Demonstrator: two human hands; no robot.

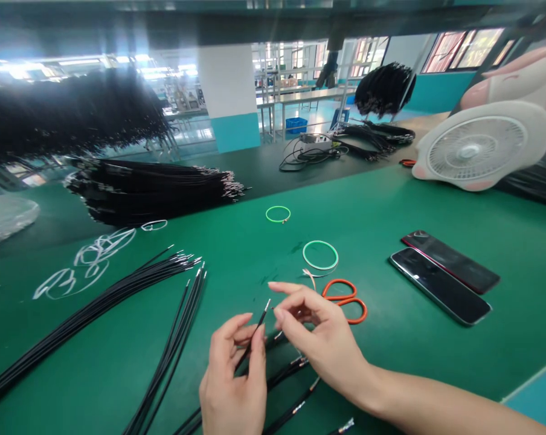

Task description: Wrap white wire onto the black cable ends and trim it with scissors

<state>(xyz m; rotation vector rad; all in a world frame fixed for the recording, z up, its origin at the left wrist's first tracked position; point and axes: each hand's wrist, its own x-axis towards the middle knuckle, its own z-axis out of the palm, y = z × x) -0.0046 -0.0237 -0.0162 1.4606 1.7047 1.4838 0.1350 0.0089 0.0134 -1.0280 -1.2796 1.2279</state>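
At the near edge of the green worktop (237, 241), your left hand (232, 377) pinches one black cable (263, 315), its bare tip upward. Your right hand (321, 335) curls thumb and forefinger close beside that tip; whether they grip anything, you cannot tell. Two cable bundles (114, 296) run out toward the near left corner. Beyond your right hand lie one pair of orange-handled scissors (340, 298) and two green loops (321, 267); toward the right edge, two smartphones (440, 286). One fan (479, 145) stands by the far right corner. Past the far edge, the room shows one white-and-teal pillar (230, 84) and one blue crate (296, 125).
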